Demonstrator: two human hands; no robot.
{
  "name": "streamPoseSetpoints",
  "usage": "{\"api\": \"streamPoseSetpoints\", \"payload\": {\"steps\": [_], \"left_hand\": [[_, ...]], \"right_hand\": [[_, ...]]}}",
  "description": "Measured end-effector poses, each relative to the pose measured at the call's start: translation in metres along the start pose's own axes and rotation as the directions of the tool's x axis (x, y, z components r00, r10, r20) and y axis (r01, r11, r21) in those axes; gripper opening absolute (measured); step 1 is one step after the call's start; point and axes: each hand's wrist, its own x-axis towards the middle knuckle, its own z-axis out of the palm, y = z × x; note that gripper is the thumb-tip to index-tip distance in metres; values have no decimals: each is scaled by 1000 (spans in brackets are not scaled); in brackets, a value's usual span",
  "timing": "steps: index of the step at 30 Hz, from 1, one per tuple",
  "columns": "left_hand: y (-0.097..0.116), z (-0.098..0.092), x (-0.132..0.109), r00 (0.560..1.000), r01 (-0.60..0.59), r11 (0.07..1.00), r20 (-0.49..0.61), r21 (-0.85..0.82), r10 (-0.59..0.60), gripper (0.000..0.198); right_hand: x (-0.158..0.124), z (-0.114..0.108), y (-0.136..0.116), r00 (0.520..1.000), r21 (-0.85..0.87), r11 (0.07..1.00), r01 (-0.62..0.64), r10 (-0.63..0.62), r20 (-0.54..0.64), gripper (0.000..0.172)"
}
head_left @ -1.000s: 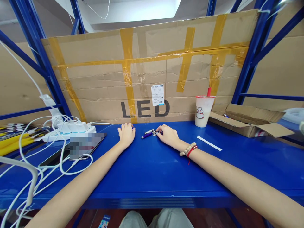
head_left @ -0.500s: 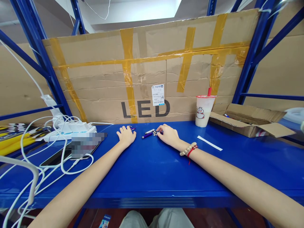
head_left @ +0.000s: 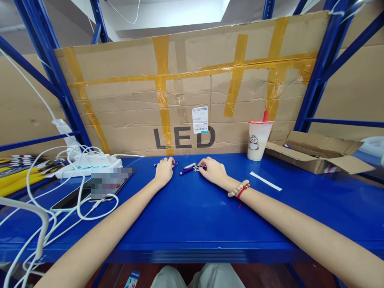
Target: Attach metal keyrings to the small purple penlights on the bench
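Back wall: brown cardboard sheet (head_left: 120, 100) patched with yellow tape (head_left: 160, 80), printed "LED", with a white label (head_left: 199, 119) stuck on.
Frame: blue metal shelf posts (head_left: 318, 76) and slanted braces (head_left: 28, 68) on both sides.
Work surface: glossy blue shelf board (head_left: 192, 216).
Overhead: pale ceiling (head_left: 168, 12), brightly lit.
Floor (head_left: 264, 276): dark reddish, below the shelf edge.

— What is recorded as the carrying surface?
— A blue metal shelf deck (head_left: 192, 216).
— What is logged on it?
— Left: power strip (head_left: 90, 162), white cables (head_left: 81, 210), phone (head_left: 64, 202). Middle: purple penlights (head_left: 186, 171). Right: cup (head_left: 258, 140), paper strip (head_left: 265, 181), open carton (head_left: 315, 156).
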Motion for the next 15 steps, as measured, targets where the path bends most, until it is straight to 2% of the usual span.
{"api": "streamPoseSetpoints", "payload": {"steps": [3, 10, 15], "left_hand": [[0, 2, 1, 999, -4, 997, -40, -76, 1, 24], [0, 4, 1, 990, -124, 961, -94, -247, 104, 30], [0, 2, 2, 982, -143, 922, -168, -361, 87, 23]], "right_hand": [[0, 0, 0, 1000, -18, 1000, 0, 0, 14, 16], [0, -2, -1, 1000, -10, 1000, 6, -6, 8, 16], [-1, -3, -3, 1000, 8, 1000, 13, -13, 7, 17]]}}
